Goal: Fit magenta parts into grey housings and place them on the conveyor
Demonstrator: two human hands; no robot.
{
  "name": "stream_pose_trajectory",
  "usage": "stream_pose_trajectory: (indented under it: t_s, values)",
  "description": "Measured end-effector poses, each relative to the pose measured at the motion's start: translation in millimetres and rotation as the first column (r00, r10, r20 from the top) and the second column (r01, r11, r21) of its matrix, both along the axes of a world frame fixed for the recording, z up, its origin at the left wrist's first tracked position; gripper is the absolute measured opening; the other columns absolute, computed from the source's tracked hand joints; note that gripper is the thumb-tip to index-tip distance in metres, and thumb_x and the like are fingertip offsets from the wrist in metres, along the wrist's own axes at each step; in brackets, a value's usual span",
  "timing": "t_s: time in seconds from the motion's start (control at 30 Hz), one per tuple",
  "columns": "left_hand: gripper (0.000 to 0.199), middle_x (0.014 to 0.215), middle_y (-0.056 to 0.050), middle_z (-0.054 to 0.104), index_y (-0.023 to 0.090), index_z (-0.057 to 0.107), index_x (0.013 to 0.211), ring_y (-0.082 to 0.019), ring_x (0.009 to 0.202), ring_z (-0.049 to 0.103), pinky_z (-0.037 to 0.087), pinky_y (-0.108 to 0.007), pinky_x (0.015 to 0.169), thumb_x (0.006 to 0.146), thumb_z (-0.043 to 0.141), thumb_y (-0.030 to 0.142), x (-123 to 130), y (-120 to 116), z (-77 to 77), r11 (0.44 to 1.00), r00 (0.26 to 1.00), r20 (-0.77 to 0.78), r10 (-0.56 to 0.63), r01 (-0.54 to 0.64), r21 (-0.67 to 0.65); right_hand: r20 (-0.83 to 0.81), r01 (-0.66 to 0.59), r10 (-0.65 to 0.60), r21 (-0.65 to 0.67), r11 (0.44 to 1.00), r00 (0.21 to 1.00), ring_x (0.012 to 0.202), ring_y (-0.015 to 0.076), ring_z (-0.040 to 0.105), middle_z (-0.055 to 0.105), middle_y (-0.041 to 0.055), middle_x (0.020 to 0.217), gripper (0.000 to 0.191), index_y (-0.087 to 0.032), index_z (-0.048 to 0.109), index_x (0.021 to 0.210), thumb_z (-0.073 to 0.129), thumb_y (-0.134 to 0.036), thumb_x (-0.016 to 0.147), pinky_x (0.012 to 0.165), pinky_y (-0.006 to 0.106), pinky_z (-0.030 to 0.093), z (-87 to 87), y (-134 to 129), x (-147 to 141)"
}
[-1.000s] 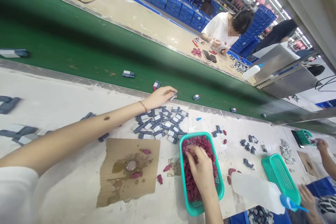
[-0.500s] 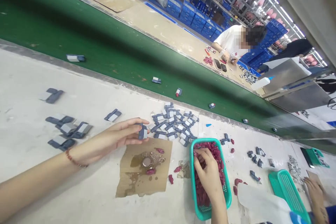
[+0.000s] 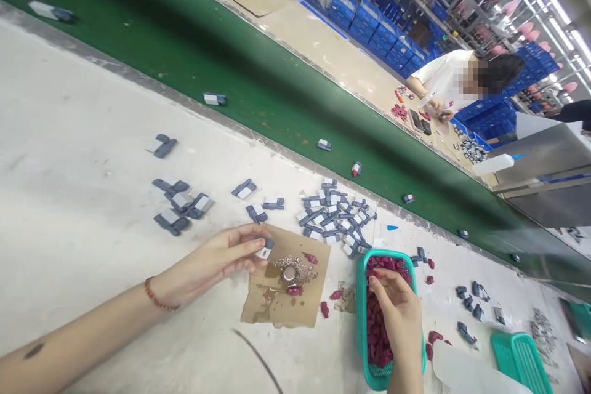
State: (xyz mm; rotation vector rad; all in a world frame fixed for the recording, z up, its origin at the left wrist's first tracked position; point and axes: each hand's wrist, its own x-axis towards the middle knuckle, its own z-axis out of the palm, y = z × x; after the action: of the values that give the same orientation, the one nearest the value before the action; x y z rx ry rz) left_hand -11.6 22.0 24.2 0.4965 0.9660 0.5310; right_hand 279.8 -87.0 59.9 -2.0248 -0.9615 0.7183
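Grey clip point(image 3: 265, 249), pinched in the left hand point(image 3: 217, 258), has been brought from the belt side to the stained cardboard point(image 3: 286, 295) (glue cap just beyond the fingertips), while the right hand point(image 3: 399, 311) is kept curled among red pieces in the teal basket point(image 3: 361, 320).

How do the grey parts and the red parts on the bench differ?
The grey parts are flat, blue-grey with white faces; the red parts are plain dark red and lumpier. Grey parts lie spread on the bench; most red parts fill the basket. Each hand has one kind: left hand grey, right hand red.
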Motion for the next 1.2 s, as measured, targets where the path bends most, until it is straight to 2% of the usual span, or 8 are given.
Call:
stream_pose_trajectory:
  t_s: [0.13, 0.27, 0.37, 0.5, 0.6, 0.73, 1.0, 1.2]
  values:
    - [0.045, 0.085, -0.003, 0.069, 0.019, 0.065, 0.091, -0.019, 0.078, 0.065, 0.051, -0.03, 0.075, 0.055, 0.087, 0.036, -3, -1, 1.2, 0.998, 0.999, 0.021, -0.039, 0.038, 0.046, 0.091, -0.223, 0.214, 0.106, 0.969, 0.973, 0.073, 0.0203, 0.068, 0.071, 0.0073, 0.082, 0.013, -0.02, 0.066, 0.083, 0.065, -0.033, 0.082, 0.061, 0.028, 0.056, -0.6, 6, -43]
    - [0.042, 0.078, -0.003, 0.067, 0.017, 0.061, 0.084, -0.017, 0.068, 0.061, 0.049, -0.03, 0.067, 0.055, 0.085, 0.036, -1, -2, -7.0, 0.989, 0.998, 0.01, -0.056, 0.054, 0.134, 0.213, -0.52, 0.49, 0.116, 0.846, 0.845, 0.081, 0.0201, 0.067, 0.07, 0.0067, 0.085, 0.01, -0.021, 0.063, 0.079, 0.057, -0.02, 0.087, 0.069, 0.03, 0.056, -13.3, 19, -84]
    - [0.039, 0.078, -0.002, 0.066, 0.017, 0.058, 0.079, -0.015, 0.065, 0.058, 0.048, -0.028, 0.062, 0.058, 0.084, 0.037, 1, -4, -13.8, 0.986, 0.998, 0.042, -0.042, 0.034, 0.166, 0.266, -0.621, 0.576, 0.125, 0.774, 0.773, 0.082, 0.0194, 0.067, 0.069, 0.0063, 0.085, 0.012, -0.02, 0.063, 0.083, 0.054, -0.015, 0.089, 0.077, 0.032, 0.055, -23.9, 26, -97]
    - [0.04, 0.086, -0.003, 0.066, 0.017, 0.057, 0.083, -0.017, 0.074, 0.062, 0.051, -0.031, 0.069, 0.059, 0.084, 0.034, 3, -6, -17.9, 0.988, 0.994, 0.097, -0.053, 0.038, 0.148, 0.305, -0.684, 0.633, 0.094, 0.724, 0.712, 0.082, 0.0196, 0.066, 0.068, 0.0063, 0.085, 0.015, -0.021, 0.064, 0.089, 0.05, -0.014, 0.091, 0.076, 0.033, 0.055, -33.5, 26, -99]
    - [0.044, 0.093, -0.004, 0.064, 0.017, 0.058, 0.089, -0.019, 0.083, 0.063, 0.052, -0.033, 0.077, 0.057, 0.084, 0.031, 4, -9, -20.1, 0.985, 0.994, 0.093, -0.053, 0.037, 0.168, 0.308, -0.683, 0.633, 0.08, 0.726, 0.71, 0.084, 0.0199, 0.065, 0.068, 0.0064, 0.087, 0.016, -0.021, 0.064, 0.09, 0.049, -0.015, 0.092, 0.075, 0.033, 0.055, -34.8, 24, -98]
    - [0.043, 0.098, -0.005, 0.062, 0.017, 0.06, 0.092, -0.02, 0.088, 0.061, 0.052, -0.033, 0.08, 0.058, 0.084, 0.029, 6, -13, -22.0, 0.975, 0.994, 0.081, -0.07, 0.051, 0.216, 0.256, -0.608, 0.573, 0.083, 0.79, 0.779, 0.084, 0.019, 0.066, 0.067, 0.006, 0.087, 0.011, -0.021, 0.061, 0.086, 0.053, -0.015, 0.091, 0.075, 0.031, 0.054, -29.5, 21, -95]
    - [0.043, 0.099, -0.007, 0.065, 0.019, 0.06, 0.109, -0.022, 0.087, 0.063, 0.051, -0.034, 0.081, 0.075, 0.072, 0.041, 7, -23, -30.4, 0.946, 0.984, 0.073, -0.165, 0.137, 0.292, 0.171, -0.512, 0.492, 0.107, 0.852, 0.854, 0.082, 0.0193, 0.065, 0.069, 0.0061, 0.084, 0.012, -0.021, 0.062, 0.08, 0.055, -0.017, 0.088, 0.074, 0.031, 0.053, -30.2, 18, -89]
    - [0.04, 0.088, -0.004, 0.064, 0.021, 0.06, 0.117, -0.019, 0.075, 0.058, 0.048, -0.029, 0.071, 0.088, 0.053, 0.047, 2, -27, -24.0, 0.835, 0.951, -0.092, -0.296, 0.304, 0.458, -0.139, -0.282, 0.331, 0.286, 0.916, 0.933, 0.081, 0.0197, 0.067, 0.071, 0.005, 0.081, 0.005, -0.021, 0.067, 0.076, 0.068, -0.02, 0.081, 0.071, 0.031, 0.055, -25.9, 18, -98]
